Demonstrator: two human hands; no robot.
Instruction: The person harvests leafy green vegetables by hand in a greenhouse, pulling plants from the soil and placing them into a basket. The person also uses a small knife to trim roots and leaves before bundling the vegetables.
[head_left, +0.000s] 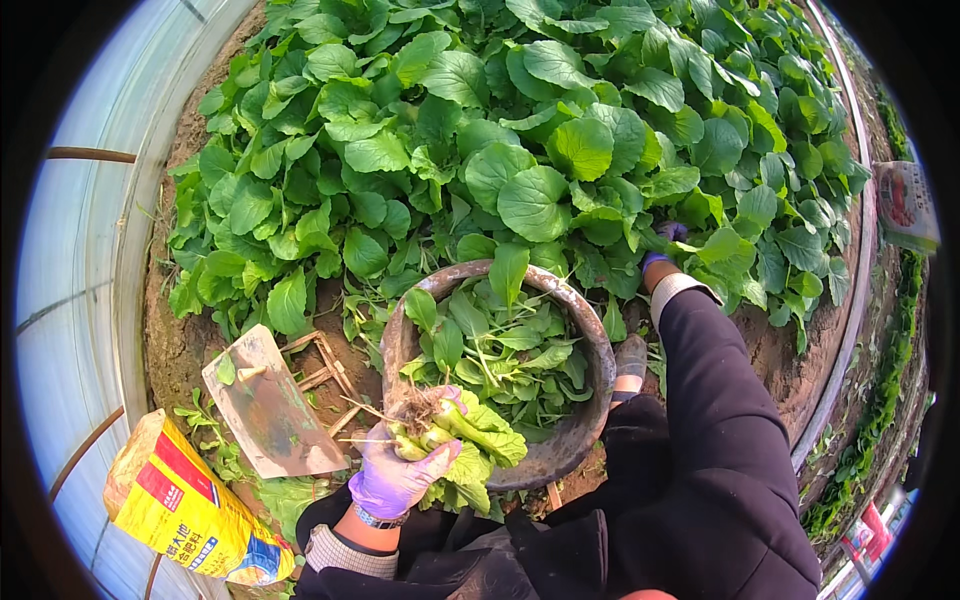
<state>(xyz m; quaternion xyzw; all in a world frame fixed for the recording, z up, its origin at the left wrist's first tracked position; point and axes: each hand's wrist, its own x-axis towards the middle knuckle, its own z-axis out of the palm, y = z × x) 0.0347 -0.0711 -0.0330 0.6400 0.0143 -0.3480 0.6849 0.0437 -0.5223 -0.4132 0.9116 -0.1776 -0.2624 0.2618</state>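
Note:
In a purple glove, my left hand grips a bunch of leafy greens, their pale stem bases and tangled brown roots towards the fingers. The bunch is over the near left rim of a large round tub. Loose cut leaves lie inside the tub. My right hand, also gloved in purple, reaches in among the standing leafy plants beyond the tub's right side. Leaves cover most of its fingers, so what it holds cannot be seen.
Left of the tub are a flat rectangular board with a wooden peg and a small wooden frame. A yellow printed bag stands near plastic sheeting. My shoe is beside the tub. A pale rail borders the bed.

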